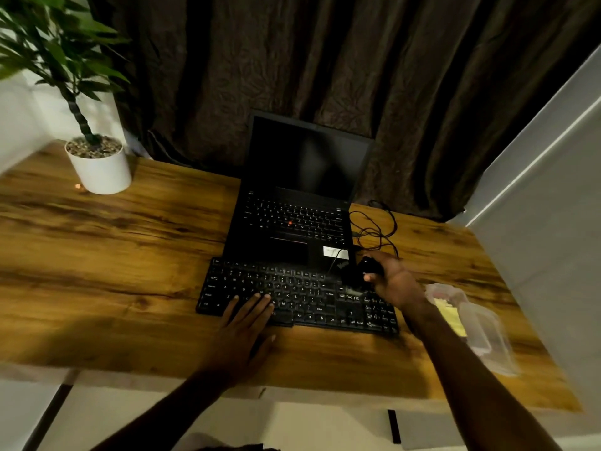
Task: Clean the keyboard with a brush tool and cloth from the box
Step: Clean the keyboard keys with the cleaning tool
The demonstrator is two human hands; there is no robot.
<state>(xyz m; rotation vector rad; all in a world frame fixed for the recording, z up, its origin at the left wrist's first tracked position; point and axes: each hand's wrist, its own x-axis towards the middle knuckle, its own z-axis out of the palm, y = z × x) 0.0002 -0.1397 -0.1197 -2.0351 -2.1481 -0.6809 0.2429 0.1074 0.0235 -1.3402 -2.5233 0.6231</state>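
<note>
1. The right grip (395, 281) is clenched round a dark, rounded object, which I take to be the brush tool (367, 268); its bristles are too dark and blurred to make out.
2. Just under and to the left of that grip lies the far right corner of the keyboard (292, 292), flat on the bench (113, 255); whether the tool touches the keys there cannot be told.
3. Farther left and nearer the person, the left grip (244, 323) is released; its straight fingers press on the lower middle keys, which I judge steadies the board well for brushing.
4. To brush well, I would use short, light strokes along each row; I would work from the far edge towards the near one, so that dust leaves the front and does not drift to the machine beyond; the steadying grip should shift before the brush reaches the keys it covers.
5. To the right of the working grip and nearer the person, the clear box (481, 333) rests on the bench with the yellow cloth (450, 315) inside; it looks within easy reach for the wipe to follow.
6. Just beyond the grip stands an open laptop (292, 219), with a loose cable (377, 229) coiled beside it; a wide backswing might snag that cable.
7. Well apart, far to the left, sits a plant pot (100, 172).
</note>
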